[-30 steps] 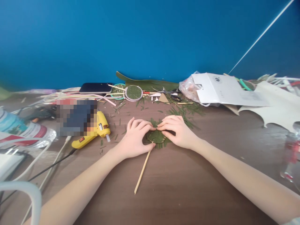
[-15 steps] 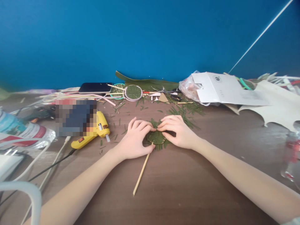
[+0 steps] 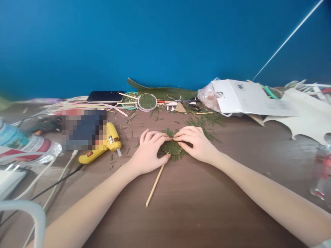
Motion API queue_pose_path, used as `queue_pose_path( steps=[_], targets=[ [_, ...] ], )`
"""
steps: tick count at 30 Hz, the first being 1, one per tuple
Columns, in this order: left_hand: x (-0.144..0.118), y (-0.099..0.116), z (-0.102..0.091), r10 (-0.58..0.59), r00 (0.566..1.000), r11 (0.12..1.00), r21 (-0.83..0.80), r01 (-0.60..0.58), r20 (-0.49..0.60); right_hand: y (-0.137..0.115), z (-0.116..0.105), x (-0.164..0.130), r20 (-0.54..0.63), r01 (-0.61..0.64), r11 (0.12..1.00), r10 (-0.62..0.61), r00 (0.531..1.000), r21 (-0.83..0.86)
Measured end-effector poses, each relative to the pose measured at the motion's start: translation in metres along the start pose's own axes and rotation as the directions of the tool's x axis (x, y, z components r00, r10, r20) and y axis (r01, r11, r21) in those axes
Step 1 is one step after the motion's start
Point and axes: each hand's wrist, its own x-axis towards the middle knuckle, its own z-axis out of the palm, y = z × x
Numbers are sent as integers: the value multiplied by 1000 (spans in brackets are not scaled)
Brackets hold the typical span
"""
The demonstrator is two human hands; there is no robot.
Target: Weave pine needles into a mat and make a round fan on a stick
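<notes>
Both my hands are pinched down on this little green leafy disc [image 3: 172, 148] in the middle of the tabletop [image 3: 196, 203]. My left hand [image 3: 148, 155] has its thumb under the near edge and fingers over the top. My right hand [image 3: 197, 144] presses the far side, so both grips are closed on the disc, fingertips almost meeting.

The wooden stick [image 3: 154, 186] runs out from under the disc toward me, and that's my worry. If I press unevenly, I reckon the stick could pivot or slide out, since it's thin and only caught at one end. The needle bits fringing the disc look loose too, so a hard squeeze might shed them. The yellow glue gun [image 3: 103, 144] sits just to my left with its nozzle pointing my way, so a careless elbow could knock it or snag the cable [image 3: 55, 184].

The tabletop is brown and wood-look, littered with green clippings [image 3: 204, 124]. Further back there's a phone [image 3: 105, 96], a round framed green piece [image 3: 147, 102], a long leaf [image 3: 165, 92] and white card packaging [image 3: 248, 98]. Behind it all is a plain blue wall [image 3: 155, 41].
</notes>
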Motion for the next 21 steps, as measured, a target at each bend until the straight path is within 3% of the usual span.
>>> queue_pose_path(
  steps=[5,11,16,21],
  targets=[
    [0,0,-1,55,998,998,1,-55,17,1,-1,0,-2,46,999,-46,999,29],
    [-2,6,-6,30,998,998,55,-27,-59,1,-2,-1,6,42,999,-42,999,33],
    [-5,15,-10,251,965,952,162,-261,82,3,-5,-1,9,18,996,-19,1000,82],
    [-8,23,-9,129,978,941,290,-172,162,4,-7,-1,-40,-40,989,46,998,143]
  ],
)
